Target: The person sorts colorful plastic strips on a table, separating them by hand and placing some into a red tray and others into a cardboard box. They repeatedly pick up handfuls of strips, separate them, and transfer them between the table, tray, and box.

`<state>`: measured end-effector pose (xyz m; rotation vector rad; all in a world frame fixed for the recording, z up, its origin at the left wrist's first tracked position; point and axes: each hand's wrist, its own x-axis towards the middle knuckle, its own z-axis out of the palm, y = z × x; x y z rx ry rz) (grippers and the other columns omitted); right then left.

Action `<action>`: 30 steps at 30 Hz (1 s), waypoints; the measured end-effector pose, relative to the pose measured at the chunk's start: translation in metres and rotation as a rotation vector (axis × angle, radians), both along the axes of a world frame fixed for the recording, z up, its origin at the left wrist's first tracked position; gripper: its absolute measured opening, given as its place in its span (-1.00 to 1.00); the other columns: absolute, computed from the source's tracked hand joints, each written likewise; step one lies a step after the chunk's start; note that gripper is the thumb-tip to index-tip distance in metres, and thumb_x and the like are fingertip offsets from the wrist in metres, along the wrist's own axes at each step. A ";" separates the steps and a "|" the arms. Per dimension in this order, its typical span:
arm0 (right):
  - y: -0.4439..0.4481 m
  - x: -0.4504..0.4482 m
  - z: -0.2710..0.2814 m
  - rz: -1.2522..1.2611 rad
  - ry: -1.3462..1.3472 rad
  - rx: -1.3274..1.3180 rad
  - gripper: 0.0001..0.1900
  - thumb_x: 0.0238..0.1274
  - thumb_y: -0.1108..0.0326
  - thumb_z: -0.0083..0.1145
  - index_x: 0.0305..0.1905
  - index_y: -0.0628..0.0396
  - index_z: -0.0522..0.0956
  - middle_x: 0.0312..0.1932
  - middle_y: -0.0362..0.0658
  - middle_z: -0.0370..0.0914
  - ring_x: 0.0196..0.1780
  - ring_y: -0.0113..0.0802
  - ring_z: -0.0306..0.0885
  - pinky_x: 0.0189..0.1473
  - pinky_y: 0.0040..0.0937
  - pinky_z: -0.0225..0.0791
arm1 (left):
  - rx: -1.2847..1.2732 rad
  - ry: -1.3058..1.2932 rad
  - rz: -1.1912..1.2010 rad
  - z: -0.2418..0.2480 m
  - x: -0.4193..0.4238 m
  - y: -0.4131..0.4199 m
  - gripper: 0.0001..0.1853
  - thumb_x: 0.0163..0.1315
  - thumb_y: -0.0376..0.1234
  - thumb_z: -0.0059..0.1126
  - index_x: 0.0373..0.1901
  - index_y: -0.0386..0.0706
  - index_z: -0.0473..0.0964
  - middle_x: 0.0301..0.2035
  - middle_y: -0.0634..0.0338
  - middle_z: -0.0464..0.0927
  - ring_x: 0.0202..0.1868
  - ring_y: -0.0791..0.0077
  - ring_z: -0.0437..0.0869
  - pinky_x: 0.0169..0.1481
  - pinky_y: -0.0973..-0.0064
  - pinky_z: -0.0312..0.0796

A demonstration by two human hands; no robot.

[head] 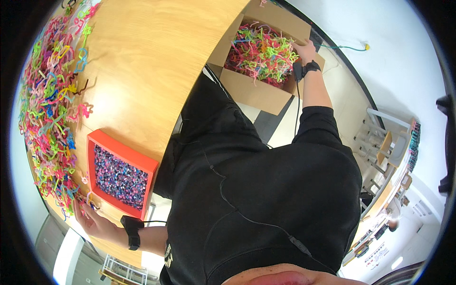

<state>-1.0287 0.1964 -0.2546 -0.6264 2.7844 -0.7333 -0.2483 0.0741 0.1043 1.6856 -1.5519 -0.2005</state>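
My left hand [93, 223] is at the near end of a long heap of multicoloured bent pipe cleaners [50, 117] on the table. Its fingertips are among the end pieces; whether they pinch one is unclear. Beside that hand, a red open tray [123, 149] contains many small blue, pink and purple beads [121, 178]. My right hand [306, 51] reaches to the side of an open cardboard box [254, 94]. Bent pipe cleaners [263, 53] in green, pink and red fill the box. The fingertips are by its edge and the pieces, and their grip is hidden.
The wooden table [156, 53] lies beside my legs, with the box just off its edge. A green cable [342, 47] runs to the wall. Stools [388, 146] stand behind me on the right, and a person [393, 213] is farther back. Wrist devices trail thin cables.
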 end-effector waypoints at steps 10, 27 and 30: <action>-0.041 0.036 0.053 0.139 -0.158 -0.221 -0.30 0.29 0.01 0.35 0.38 0.23 0.44 0.24 0.11 0.55 0.21 -0.09 0.55 0.14 -0.11 0.52 | 0.014 -0.134 0.017 -0.010 0.064 0.008 -0.70 0.49 -0.48 0.12 0.18 -0.41 0.57 0.10 0.00 0.64 0.16 0.31 0.64 0.31 0.39 0.48; -0.230 0.261 0.233 1.066 -0.315 -0.129 -0.49 0.54 0.19 0.17 0.41 0.24 0.42 0.39 0.04 0.45 0.44 -0.21 0.40 0.48 -0.27 0.21 | 0.199 -0.095 0.420 -0.097 0.244 0.031 -0.16 0.22 -0.07 0.47 0.44 -0.25 0.32 0.29 -0.20 0.45 0.30 -0.07 0.55 0.34 0.15 0.46; -0.220 0.296 0.216 1.073 -0.330 -0.143 -0.50 0.52 0.26 0.18 0.40 0.28 0.41 0.43 0.07 0.42 0.53 -0.14 0.31 0.53 -0.21 0.15 | 0.082 -0.471 0.510 -0.118 0.261 -0.004 0.00 0.10 -0.03 0.54 0.50 -0.22 0.23 0.31 -0.27 0.40 0.33 -0.19 0.48 0.37 0.07 0.42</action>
